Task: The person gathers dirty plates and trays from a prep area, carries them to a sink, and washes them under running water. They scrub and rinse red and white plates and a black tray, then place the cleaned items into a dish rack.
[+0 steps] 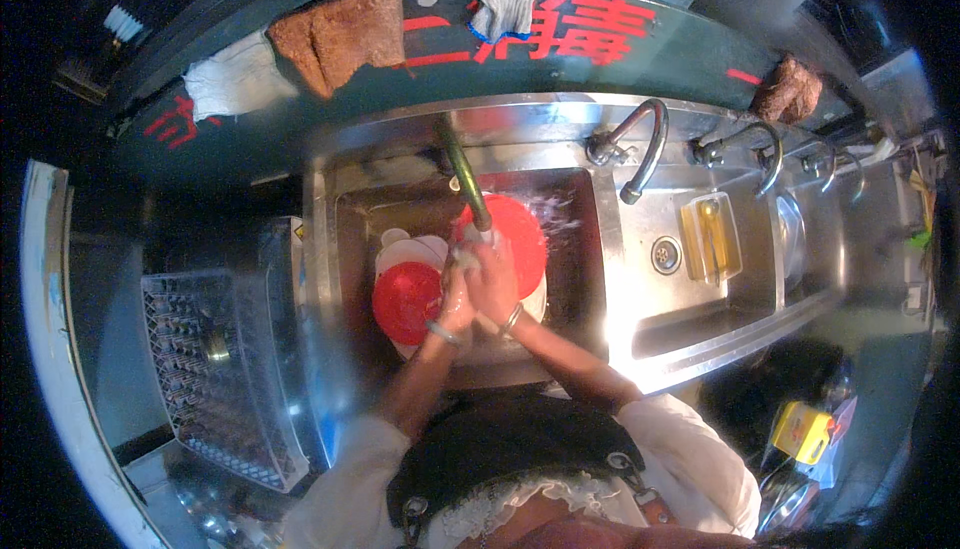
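Note:
My left hand [457, 295] and my right hand [493, 281] are pressed together under the end of a green hose or tap pipe [465, 170], in running water. Something pale, perhaps a wet cloth or foam, shows at the fingers; whether it is held cannot be told. Below them in a steel sink basin [577, 309] are a red round plastic container [407, 301] on the left and a larger red basin [525, 238] with water splashing at its right. Pale plates [416, 249] lie around and under the red container.
A second sink basin [667, 204] at the right holds a clear tub [712, 238] of yellow liquid. Curved metal taps [654, 151] line the back. Cloths [341, 35] hang above. A plastic crate [225, 376] stands at the left, a yellow jug [801, 431] at the lower right.

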Tool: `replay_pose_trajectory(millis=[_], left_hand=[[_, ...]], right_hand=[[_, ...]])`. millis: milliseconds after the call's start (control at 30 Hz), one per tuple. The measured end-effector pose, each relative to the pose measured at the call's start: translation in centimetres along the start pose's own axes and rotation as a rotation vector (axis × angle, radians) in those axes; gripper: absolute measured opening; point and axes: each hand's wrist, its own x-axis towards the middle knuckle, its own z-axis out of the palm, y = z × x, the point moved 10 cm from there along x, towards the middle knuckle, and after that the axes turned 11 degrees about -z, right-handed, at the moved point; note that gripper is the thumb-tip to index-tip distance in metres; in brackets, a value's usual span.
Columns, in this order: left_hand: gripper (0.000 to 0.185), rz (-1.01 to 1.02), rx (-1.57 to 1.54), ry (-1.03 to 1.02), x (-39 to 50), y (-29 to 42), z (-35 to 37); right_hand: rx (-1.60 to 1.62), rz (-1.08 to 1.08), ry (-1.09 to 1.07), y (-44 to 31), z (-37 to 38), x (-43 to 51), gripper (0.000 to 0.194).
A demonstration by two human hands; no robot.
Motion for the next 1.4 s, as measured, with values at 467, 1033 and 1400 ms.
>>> replay_pose_trajectory(millis=[467, 1033, 1400], left_hand=[[0.04, 0.068, -0.233, 0.088, -2.1, 2.5, -3.9], [0.049, 0.185, 0.534, -0.116, -8.3, 3.8, 4.1], [0.05, -0.096, -0.296, 0.102, -2.4, -0.1, -5.2]], right_hand=[[0.109, 0.213, 0.072, 2.8, 0.6, -1.7, 0.04], [1.315, 0.766, -0.135, 14.8, 0.4, -3.7, 0.041], [-0.12, 0.281, 0.081, 10.2, -6.8, -4.2, 0.034]])
